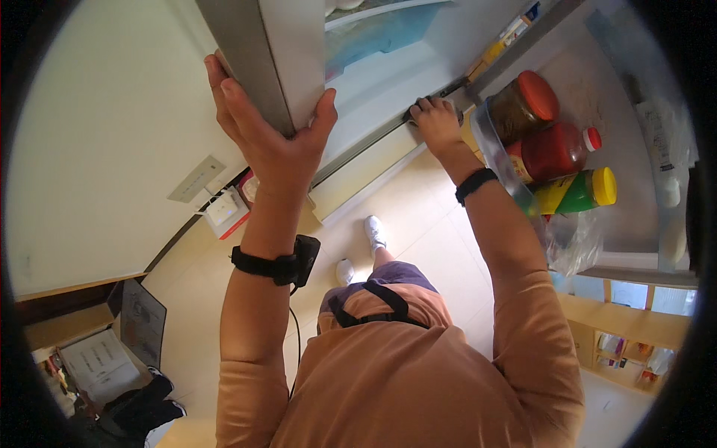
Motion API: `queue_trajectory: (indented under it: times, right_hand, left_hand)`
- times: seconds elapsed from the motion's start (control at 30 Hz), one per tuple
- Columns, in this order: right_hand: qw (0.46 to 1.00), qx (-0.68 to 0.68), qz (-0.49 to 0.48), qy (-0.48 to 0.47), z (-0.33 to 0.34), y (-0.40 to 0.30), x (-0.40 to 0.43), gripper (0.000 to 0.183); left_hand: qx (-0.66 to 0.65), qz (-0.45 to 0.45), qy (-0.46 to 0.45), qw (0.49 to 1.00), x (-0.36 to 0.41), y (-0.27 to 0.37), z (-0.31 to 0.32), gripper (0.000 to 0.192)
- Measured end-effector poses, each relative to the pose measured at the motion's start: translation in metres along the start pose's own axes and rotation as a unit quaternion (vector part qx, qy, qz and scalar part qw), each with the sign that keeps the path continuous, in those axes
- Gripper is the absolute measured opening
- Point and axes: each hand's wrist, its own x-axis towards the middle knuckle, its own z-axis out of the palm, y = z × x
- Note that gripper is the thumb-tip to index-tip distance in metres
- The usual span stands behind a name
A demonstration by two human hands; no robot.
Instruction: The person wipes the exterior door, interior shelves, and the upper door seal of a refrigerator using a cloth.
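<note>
My left hand [280,126] braces around the grey and white edge of a refrigerator panel [274,56], with its fingers on one side and its thumb on the other. Curled over a small dark object [459,115], my right hand [437,123] rests at the lower front edge of the open refrigerator [364,140]; its fingertips are partly hidden. Just right of it, the door shelf [493,134] holds a red-lidded jar [518,106], a bottle of red contents [549,151] and a green and yellow container with a yellow cap [577,190]. A translucent blue drawer [381,45] shows inside.
A clear plastic bag [577,241] hangs by the door shelf. At left, a wall outlet [196,179] is above a white plugged device [224,210]. An open cardboard box [101,358] stands lower left, beside dark fabric [140,403]. Wooden shelving [622,313] is at right.
</note>
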Motion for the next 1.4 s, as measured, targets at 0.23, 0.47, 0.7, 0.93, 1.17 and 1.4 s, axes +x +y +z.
queue_trajectory:
  times: [0.23, 0.47, 0.7, 0.93, 1.17, 1.4]
  right_hand:
    - [0.996, 0.055, 0.036, -0.057, 0.006, 0.021, 0.005, 0.026]
    - [0.970, 0.139, 0.200, -0.001, 0.033, 0.022, 0.001, 0.027]
    - [0.944, 0.174, 0.281, 0.013, 0.057, 0.021, 0.004, 0.044]
    - [0.934, 0.137, 0.317, -0.089, 0.043, 0.031, 0.010, 0.043]
    - [0.942, 0.038, 0.297, -0.149, -0.007, -0.008, 0.000, 0.053]
    - [0.977, 0.162, 0.134, 0.041, -0.033, -0.104, -0.048, 0.044]
  left_hand:
    - [-0.003, 0.038, 0.006, 0.999, 0.002, -0.004, 0.000, 0.106]
    - [-0.027, -0.021, -0.018, 0.999, -0.005, 0.003, -0.003, 0.108]
    - [-0.106, -0.045, -0.007, 0.993, -0.008, 0.001, 0.004, 0.107]
    - [-0.060, 0.039, 0.018, 0.997, 0.002, -0.004, 0.008, 0.105]
    - [-0.061, 0.063, 0.030, 0.996, 0.008, -0.007, 0.004, 0.102]
    - [-0.024, 0.072, 0.047, 0.996, 0.009, -0.001, 0.000, 0.098]
